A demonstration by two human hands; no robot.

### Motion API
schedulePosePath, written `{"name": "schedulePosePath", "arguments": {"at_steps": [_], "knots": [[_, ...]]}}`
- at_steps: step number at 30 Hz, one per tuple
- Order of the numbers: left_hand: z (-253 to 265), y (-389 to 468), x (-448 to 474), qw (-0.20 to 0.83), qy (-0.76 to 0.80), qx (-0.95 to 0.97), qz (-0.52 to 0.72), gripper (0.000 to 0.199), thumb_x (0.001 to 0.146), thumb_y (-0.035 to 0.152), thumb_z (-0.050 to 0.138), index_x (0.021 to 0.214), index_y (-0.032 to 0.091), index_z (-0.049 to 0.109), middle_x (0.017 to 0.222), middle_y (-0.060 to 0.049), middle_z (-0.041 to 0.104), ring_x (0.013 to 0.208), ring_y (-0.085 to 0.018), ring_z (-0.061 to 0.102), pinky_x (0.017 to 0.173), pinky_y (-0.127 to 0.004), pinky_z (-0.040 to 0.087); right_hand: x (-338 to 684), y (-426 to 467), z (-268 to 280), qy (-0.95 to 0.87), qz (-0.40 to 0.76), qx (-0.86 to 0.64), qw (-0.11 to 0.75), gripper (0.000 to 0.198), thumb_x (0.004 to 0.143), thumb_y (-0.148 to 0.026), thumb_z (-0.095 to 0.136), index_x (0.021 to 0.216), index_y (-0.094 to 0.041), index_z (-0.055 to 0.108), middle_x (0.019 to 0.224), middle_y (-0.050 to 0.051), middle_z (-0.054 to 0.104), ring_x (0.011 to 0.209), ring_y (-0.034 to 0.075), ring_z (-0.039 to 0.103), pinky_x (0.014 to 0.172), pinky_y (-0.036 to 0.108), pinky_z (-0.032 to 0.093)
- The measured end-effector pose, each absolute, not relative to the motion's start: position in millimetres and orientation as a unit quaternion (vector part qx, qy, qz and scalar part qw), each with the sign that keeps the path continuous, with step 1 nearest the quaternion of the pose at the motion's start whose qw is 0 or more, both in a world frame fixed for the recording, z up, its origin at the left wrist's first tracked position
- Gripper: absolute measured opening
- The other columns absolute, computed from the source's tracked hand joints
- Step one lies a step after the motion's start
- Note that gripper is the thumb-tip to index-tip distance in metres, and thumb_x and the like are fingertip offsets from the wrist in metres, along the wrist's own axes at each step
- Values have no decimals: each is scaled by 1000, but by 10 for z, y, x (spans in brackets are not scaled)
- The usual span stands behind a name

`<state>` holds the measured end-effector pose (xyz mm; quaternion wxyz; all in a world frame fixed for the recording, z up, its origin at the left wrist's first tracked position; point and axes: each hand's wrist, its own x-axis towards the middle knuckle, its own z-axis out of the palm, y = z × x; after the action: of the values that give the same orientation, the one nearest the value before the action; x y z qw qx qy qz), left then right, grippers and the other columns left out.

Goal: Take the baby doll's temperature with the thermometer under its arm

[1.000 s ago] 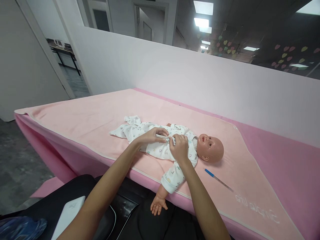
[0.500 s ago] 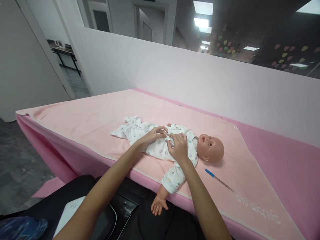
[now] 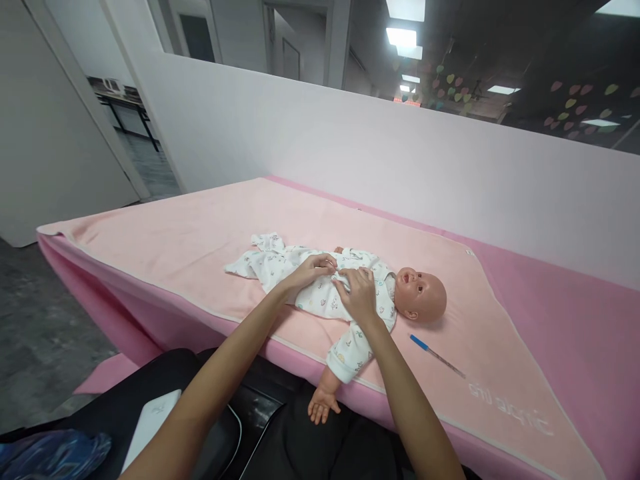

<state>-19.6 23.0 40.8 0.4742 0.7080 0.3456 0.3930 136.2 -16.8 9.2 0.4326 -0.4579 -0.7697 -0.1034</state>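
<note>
A baby doll (image 3: 421,295) lies on its back on the pink blanket (image 3: 200,227), its head to the right. It wears a white printed romper (image 3: 320,300), whose leg ends lie loose and flat on the left. Over the doll's belly, my left hand (image 3: 315,270) pinches the romper's front with curled fingers. My right hand (image 3: 359,290) is close beside it at the chest, thumb and fingers closed on the same cloth. The exact bit of cloth or fastener between the fingertips is too small to make out. One doll arm hangs over the table's near edge.
A pen with a blue cap (image 3: 419,342) lies on the blanket below the doll's head. Behind the table stands a white partition wall (image 3: 320,133) with glass above. At lower left are a black seat, a white flat object (image 3: 153,423) and a blue bundle (image 3: 55,457).
Both hands stay at the romper's front, with only slight finger movement. The view has shifted a little; the doll and pen lie as before.
</note>
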Motion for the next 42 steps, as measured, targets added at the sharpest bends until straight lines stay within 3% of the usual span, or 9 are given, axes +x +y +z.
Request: {"name": "schedulePosePath", "arguments": {"at_steps": [5, 10, 13, 17, 24, 29, 33, 37, 42], "knots": [[260, 151, -133, 263, 417, 726, 479, 17, 74, 31, 53, 86, 19, 57, 66, 2, 59, 64, -12, 54, 62, -23, 39, 1357, -158, 83, -756, -108, -481, 431, 14, 88, -26, 44, 89, -19, 56, 81, 2, 66, 76, 15, 56, 86, 32, 34], [147, 150, -110, 83, 528, 672, 512, 16, 76, 30, 50, 86, 21, 59, 55, 4, 52, 54, -12, 50, 57, -24, 37, 1369, -160, 72, -754, -122, -479, 434, 11, 85, -23, 48, 86, -19, 57, 79, 1, 65, 76, 15, 54, 85, 31, 34], [108, 169, -117, -31, 538, 651, 534, 14, 77, 28, 51, 85, 21, 60, 57, 2, 55, 59, -14, 52, 64, -28, 37, 1380, -177, 83, -758, -121, -478, 427, 12, 85, -23, 47, 84, -19, 59, 77, 1, 64, 76, 15, 52, 87, 31, 33], [61, 91, -123, -153, 439, 717, 519, 11, 77, 23, 52, 78, 20, 62, 73, -3, 64, 76, -19, 55, 77, -34, 35, 1390, -212, 101, -773, -129, -472, 404, 16, 83, -21, 47, 78, -20, 63, 72, 1, 58, 74, 15, 49, 87, 32, 31], [12, -32, -60, -144, 368, 804, 445, 14, 77, 18, 49, 71, 20, 61, 73, -2, 65, 81, -19, 54, 77, -35, 35, 1419, -253, 90, -785, -127, -470, 383, 18, 75, -17, 52, 75, -23, 69, 85, 4, 58, 84, 18, 46, 90, 35, 29], [7, -9, -60, -114, 417, 768, 473, 13, 73, 15, 50, 66, 20, 61, 85, -3, 64, 82, -19, 52, 77, -35, 35, 1466, -364, 79, -797, -126, -478, 348, 24, 78, -17, 50, 89, -27, 69, 102, 6, 57, 98, 19, 46, 98, 39, 24], [14, -11, -53, -95, 444, 755, 473, 14, 70, 13, 49, 64, 20, 59, 83, -3, 64, 83, -20, 51, 78, -35, 34, 1488, -476, 73, -799, -143, -491, 316, 26, 82, -26, 49, 104, -29, 63, 120, 7, 51, 112, 22, 41, 103, 47, 17], [19, -14, -57, -90, 479, 732, 476, 13, 68, 14, 49, 74, 20, 59, 76, -3, 63, 78, -22, 50, 80, -37, 32, 1483, -509, 37, -791, -171, -498, 311, 30, 84, -30, 47, 113, -28, 57, 131, 9, 44, 121, 27, 35, 102, 55, 16], [41, 1, -74, -57, 520, 690, 501, 26, 64, 12, 48, 88, 19, 56, 73, -4, 59, 76, -22, 51, 79, -37, 32, 1477, -478, 31, -790, -163, -493, 325, 36, 82, -32, 50, 117, -27, 53, 133, 9, 42, 123, 27, 35, 103, 55, 18]]}}
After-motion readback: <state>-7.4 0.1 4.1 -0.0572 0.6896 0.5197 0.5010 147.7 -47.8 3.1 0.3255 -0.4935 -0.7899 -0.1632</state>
